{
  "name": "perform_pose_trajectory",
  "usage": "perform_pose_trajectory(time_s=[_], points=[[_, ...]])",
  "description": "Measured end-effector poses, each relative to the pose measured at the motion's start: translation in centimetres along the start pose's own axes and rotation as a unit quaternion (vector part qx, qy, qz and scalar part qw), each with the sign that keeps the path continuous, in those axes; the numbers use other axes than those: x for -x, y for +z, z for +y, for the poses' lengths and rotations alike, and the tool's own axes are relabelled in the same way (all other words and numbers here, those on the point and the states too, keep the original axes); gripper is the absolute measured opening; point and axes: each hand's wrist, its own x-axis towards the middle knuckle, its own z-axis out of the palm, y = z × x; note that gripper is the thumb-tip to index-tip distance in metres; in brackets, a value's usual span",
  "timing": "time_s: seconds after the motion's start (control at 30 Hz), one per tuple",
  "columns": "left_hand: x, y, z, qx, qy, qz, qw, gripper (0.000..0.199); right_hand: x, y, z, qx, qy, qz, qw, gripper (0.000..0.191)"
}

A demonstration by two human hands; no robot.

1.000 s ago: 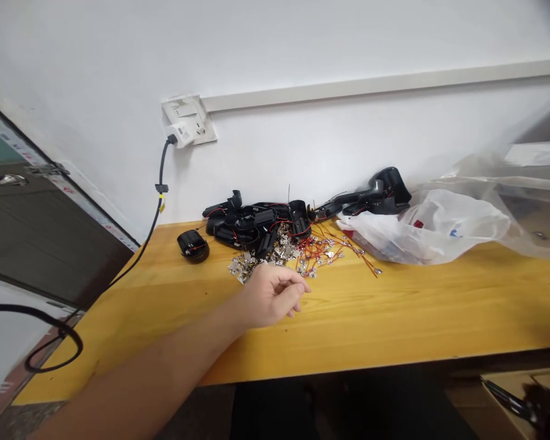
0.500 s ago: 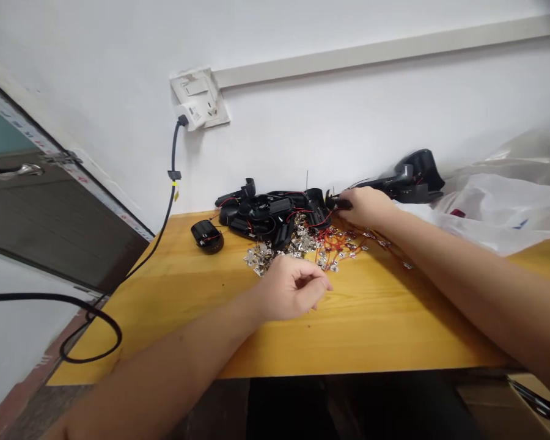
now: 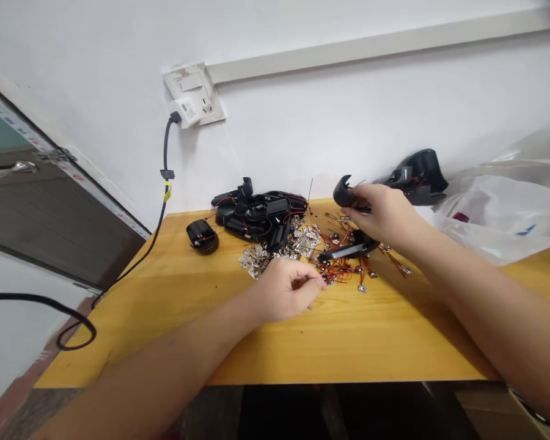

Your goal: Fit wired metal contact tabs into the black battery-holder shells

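My right hand (image 3: 376,211) is shut on a curved black plastic housing piece (image 3: 342,193), lifted above the table. Below it, a black housing part (image 3: 346,249) lies across tangled red wires with small metal terminals (image 3: 343,272). My left hand (image 3: 289,289) rests on the table with loosely curled fingers, holding nothing I can see. Its fingertips are close to a heap of silver metal terminals (image 3: 275,250). Behind that heap sits a pile of black plastic housings with red wires (image 3: 256,217).
A black round housing (image 3: 202,237) stands at the left on the yellow wooden table (image 3: 348,342). Another black housing (image 3: 419,180) and a white plastic bag (image 3: 499,214) lie at the back right. A black power cable (image 3: 165,183) runs from a wall socket (image 3: 192,95) past the table's left edge.
My right hand has moved up and rightward from the black pile, carrying the curved piece. A black housing part now lies on the red wires. My left hand has barely moved.
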Motion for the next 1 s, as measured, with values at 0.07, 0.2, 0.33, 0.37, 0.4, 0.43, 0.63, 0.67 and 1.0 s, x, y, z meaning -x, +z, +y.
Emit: perform_pose_trajectory(time_s=[0.07,0.2,0.33,0.37,0.4,0.43,0.63,0.67,1.0], points=[[-0.1,0.2,0.0,-0.006,0.0,0.008,1.0,0.023,-0.3,0.4,0.3,0.017,-0.047,0.07,0.996,0.024],[-1.0,1.0,0.8,-0.082,0.005,0.112,0.99,0.056,-1.2,1.4,-0.6,-0.011,-0.171,0.163,0.972,0.025],[-2.1,1.2,1.6,-0.238,-0.034,0.197,0.951,0.056,-1.7,2.0,-2.9,-0.026,-0.281,0.203,0.938,0.015],[-2.3,1.1,1.7,-0.269,-0.032,0.201,0.941,0.046,-1.7,2.0,-3.4,-0.027,-0.293,0.213,0.932,0.014],[-2.4,1.0,1.8,-0.293,-0.026,0.206,0.933,0.037,-1.6,1.9,-3.9,-0.03,-0.296,0.226,0.928,0.014],[-2.4,0.8,1.9,-0.311,-0.019,0.211,0.927,0.031,-1.5,1.8,-4.3,-0.035,-0.293,0.241,0.925,0.014],[-2.1,0.6,2.2,-0.267,-0.009,0.27,0.925,0.038,-0.2,1.2,-5.1,-0.107,-0.176,0.244,0.948,0.006],[-2.1,0.7,2.2,-0.237,0.002,0.274,0.932,0.038,0.1,1.2,-5.1,-0.119,-0.152,0.232,0.953,0.006],[-2.8,0.4,0.8,-0.016,0.065,0.226,0.972,0.042,0.9,0.6,-6.2,-0.202,-0.036,0.088,0.975,0.01]])
